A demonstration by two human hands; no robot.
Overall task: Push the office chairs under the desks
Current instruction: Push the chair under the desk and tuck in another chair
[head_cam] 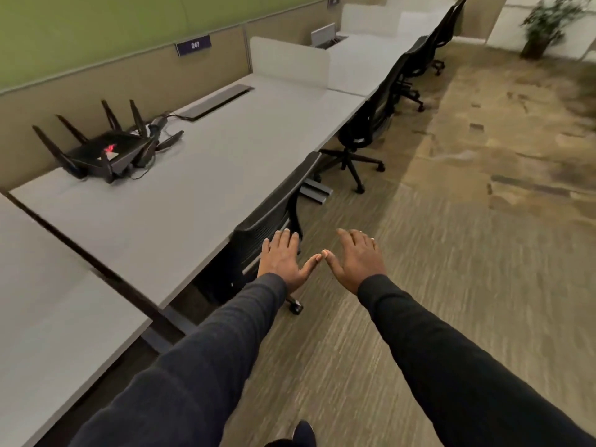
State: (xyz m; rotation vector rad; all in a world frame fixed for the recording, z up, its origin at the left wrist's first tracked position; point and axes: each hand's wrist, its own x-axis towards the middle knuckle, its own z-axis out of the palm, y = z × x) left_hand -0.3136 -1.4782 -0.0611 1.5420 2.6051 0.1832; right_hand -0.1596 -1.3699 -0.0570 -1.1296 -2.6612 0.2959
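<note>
- Both arms in dark sleeves reach forward; a dark shoe (303,432) shows at the bottom edge above the carpet (451,237).
- The left hand (283,261) is flat, its grip released and fingers spread, lying over the back of the nearest chair (267,217). This looks like a pushing pose rather than a grasp, though whether the palm actually presses the mesh cannot be told.
- The right hand (358,259) is open too, holding nothing, out over the carpet just beside the chair; the two thumb tips nearly meet.
- That nearest chair stands tucked against the edge of the desk (193,201), its seat mostly hidden under the top and one caster (295,307) showing below the left wrist. I judge it is about home.
- On the desk top, back near the partition, sits a black router (103,150) with several antennas and a red mark, its cables running toward a slot in the desk, likely for power.
- A second chair (364,130) stands at the next desk with its base out on the carpet, so it may need a push.
- More chairs line the row beyond.
- A blue sign (194,45) on the partition reads 247.
- A blurred potted plant (548,24) stands far right.
</note>
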